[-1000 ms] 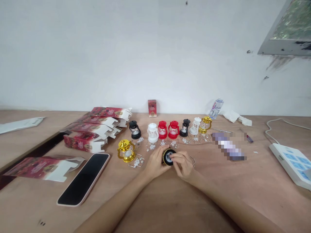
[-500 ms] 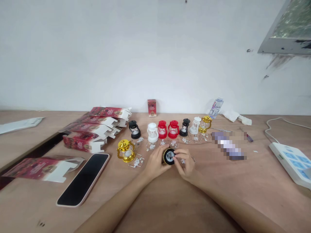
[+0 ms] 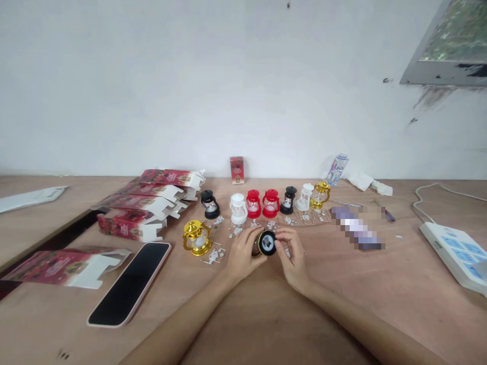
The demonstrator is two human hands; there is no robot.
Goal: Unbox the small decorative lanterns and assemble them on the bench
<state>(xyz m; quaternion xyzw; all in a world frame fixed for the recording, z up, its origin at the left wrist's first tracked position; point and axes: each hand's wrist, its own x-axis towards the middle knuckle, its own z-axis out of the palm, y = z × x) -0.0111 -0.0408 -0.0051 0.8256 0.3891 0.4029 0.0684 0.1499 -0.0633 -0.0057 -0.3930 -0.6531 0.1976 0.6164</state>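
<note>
My left hand [image 3: 242,256] is wrapped round a small gold lantern [image 3: 268,243], tipped so that its round black base faces me. Within the base sits a pale disc with a dark patch, too small to make out. The fingers and thumb of my right hand [image 3: 292,258] grip the right rim of that base. Beyond my hands stands a row of mini lanterns: two red lanterns [image 3: 271,203], white ones [image 3: 239,209], black ones [image 3: 288,199] and a gold one [image 3: 320,195]. Another gold lantern [image 3: 196,238] stands left of my left hand, with small metal parts [image 3: 215,253] beside it.
Flattened red boxes [image 3: 152,203] lie at the left, near a pink-edged phone [image 3: 131,284]. One upright red box [image 3: 237,170] stands by the wall. To the right are a bottle [image 3: 337,169], white tissue [image 3: 359,179], a blurred purple item [image 3: 355,228] and a power strip [image 3: 454,251] with its cable.
The lantern's base has turned to face me more fully and shifted slightly right. My right fingers have moved from over the disc to the rim.
</note>
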